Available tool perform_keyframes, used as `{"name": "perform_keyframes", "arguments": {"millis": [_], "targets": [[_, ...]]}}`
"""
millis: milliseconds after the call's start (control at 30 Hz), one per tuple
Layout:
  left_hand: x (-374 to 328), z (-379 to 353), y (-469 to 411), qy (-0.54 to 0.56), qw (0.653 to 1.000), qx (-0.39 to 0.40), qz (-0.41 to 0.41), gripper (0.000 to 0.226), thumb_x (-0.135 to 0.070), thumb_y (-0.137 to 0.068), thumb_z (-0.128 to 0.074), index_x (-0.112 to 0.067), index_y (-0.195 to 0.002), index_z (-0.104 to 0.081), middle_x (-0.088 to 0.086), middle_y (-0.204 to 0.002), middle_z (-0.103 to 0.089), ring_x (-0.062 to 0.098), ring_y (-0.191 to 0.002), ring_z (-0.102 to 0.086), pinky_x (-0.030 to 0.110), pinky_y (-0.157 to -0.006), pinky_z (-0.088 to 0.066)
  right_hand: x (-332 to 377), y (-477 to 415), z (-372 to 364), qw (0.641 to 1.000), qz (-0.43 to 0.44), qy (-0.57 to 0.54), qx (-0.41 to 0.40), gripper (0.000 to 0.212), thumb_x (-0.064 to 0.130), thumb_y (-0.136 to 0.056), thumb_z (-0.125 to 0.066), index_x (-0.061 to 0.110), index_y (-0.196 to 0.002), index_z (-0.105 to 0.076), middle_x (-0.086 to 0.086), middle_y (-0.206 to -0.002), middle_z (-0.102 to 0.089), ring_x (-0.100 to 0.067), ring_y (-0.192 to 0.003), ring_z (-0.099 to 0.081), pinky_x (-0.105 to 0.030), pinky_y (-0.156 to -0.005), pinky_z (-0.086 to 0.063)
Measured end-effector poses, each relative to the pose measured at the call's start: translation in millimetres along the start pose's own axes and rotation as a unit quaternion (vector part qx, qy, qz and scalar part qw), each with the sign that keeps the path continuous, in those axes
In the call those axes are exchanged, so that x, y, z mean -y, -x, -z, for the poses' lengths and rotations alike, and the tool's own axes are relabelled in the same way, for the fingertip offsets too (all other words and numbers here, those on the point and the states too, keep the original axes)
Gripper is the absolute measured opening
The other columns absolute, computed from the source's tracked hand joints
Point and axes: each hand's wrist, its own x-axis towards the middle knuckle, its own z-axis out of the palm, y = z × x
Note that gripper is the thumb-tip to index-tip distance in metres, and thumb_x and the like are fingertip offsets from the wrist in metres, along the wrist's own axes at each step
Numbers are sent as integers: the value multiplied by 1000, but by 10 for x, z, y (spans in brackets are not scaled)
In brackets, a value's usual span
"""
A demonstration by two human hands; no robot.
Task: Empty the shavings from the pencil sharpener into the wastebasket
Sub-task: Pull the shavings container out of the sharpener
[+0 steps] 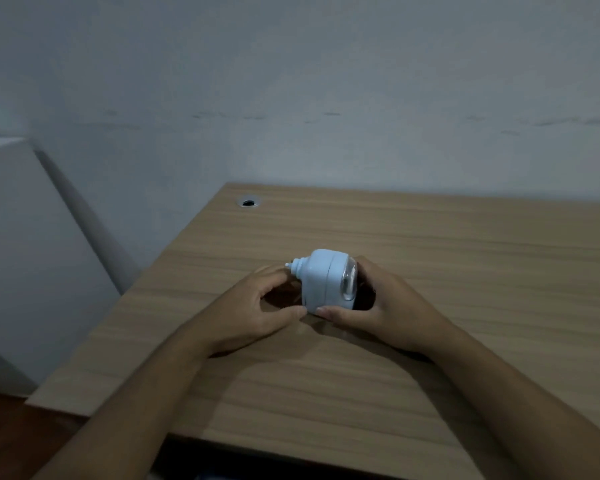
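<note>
A small white sharpener [321, 280] is near the middle of the wooden worktop [430, 271], between the two hands of a person. Its white body has a narrow nozzle-like tip that points to the left and a little away from the camera. On its right end there is a clear, rounded part. It is not possible to tell if the sharpener rests on the worktop or is lifted just above it, because the hands and their shadow hide its bottom.

The right hand [381, 306] grasps the sharpener from the right side: the thumb lies along the near lower edge of the white body, and the fingers curl behind the clear end. The left hand [257, 306] is curled beside the left side of the sharpener. Its thumb tip touches the lower left corner of the body, close to the right thumb, and its fingers bend toward the tip from behind. Whether these fingers really press the tip cannot be told; the hand is half closed around it.

Both forearms come in from the bottom edge of the view and rest low over the worktop. A round cable hole [248, 202] is in the far left corner of the worktop, well apart from the hands. Behind is a plain pale wall [326, 81].
</note>
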Motion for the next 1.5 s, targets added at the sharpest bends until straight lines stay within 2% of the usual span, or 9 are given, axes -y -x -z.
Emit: {"name": "perform_keyframes", "arguments": {"millis": [133, 300, 600, 800, 967, 1133, 1300, 1400, 1500], "targets": [[-52, 17, 5, 43, 998, -3, 55, 47, -48, -91, -88, -41, -136, -75, -18, -137, -76, 3, -130, -70, 32, -113, -56, 21, 8, 32, 999, 9, -6, 31, 76, 53, -85, -95, 37, -152, -63, 21, -135, -76, 2, -123, -74, -33, -107, -61], [-65, 12, 11, 92, 993, -27, 70, 35, -29, -85, -94, -36, -118, -83, -20, -109, -87, -7, -103, -78, 8, -89, -54, -26, 3, 54, 999, 10, -2, 49, 73, 52, -86, -95, 37, -150, -63, 15, -135, -77, -6, -123, -74, -42, -108, -60], [-11, 79, 148, 71, 994, -48, 64, 46, -28, -88, -93, -35, -131, -79, -16, -119, -84, 2, -114, -77, 14, -99, -55, -196, 33, 235, 998, 0, 8, 61, 74, 32, -87, -95, 36, -152, -60, 14, -138, -74, -9, -126, -73, -42, -111, -59], [49, 172, 414, 72, 992, -54, 85, 50, -39, -86, -93, -46, -132, -76, -19, -126, -81, 7, -120, -74, 35, -107, -60, -193, 51, 275, 997, -19, 16, 70, 73, 32, -88, -94, 39, -152, -58, 11, -134, -75, -12, -122, -75, -44, -107, -62], [56, 208, 644, 109, 982, -105, 117, 58, -46, -80, -95, -45, -135, -75, -16, -128, -80, 8, -121, -75, 44, -110, -61, -94, 63, 335, 995, -50, -76, 26, 67, 54, -85, -92, 39, -144, -63, 9, -138, -74, -10, -122, -77, -47, -113, -62], [17, 315, 892, 186, 966, -130, 121, 56, -26, -86, -91, -33, -139, -73, -6, -130, -82, 17, -121, -79, 42, -109, -62, 325, 23, 507, 997, -11, -54, -51, 84, 92, -76, -73, 45, -145, -66, 21, -153, -67, -10, -141, -65, -38, -123, -52], [1, 675, 1225, 179, 956, -196, 122, 55, -29, -82, -91, -29, -136, -76, 6, -121, -83, 28, -107, -82, 35, -99, -65, 1020, -152, 355, 999, 28, -36, 20, 68, 73, -82, -80, 56, -146, -64, 31, -153, -64, 0, -144, -62, -32, -121, -51], [-58, 900, 1453, 165, 953, -225, 116, 48, -12, -88, -87, -22, -134, -77, 8, -124, -82, 14, -97, -79, 18, -86, -63, 1425, -270, 11, 994, 64, -52, 71, 68, 59, -85, -84, 41, -148, -66, 33, -143, -67, 20, -130, -64, -14, -114, -53], [-122, 1143, 1734, 133, 950, -258, 115, 49, -14, -89, -87, -20, -136, -77, 0, -124, -84, 7, -102, -79, 13, -88, -60, 1703, -395, -430, 987, 86, -73, 116, 73, 50, -87, -89, 32, -154, -64, 20, -148, -72, 3, -131, -72, -27, -115, -59]]}}
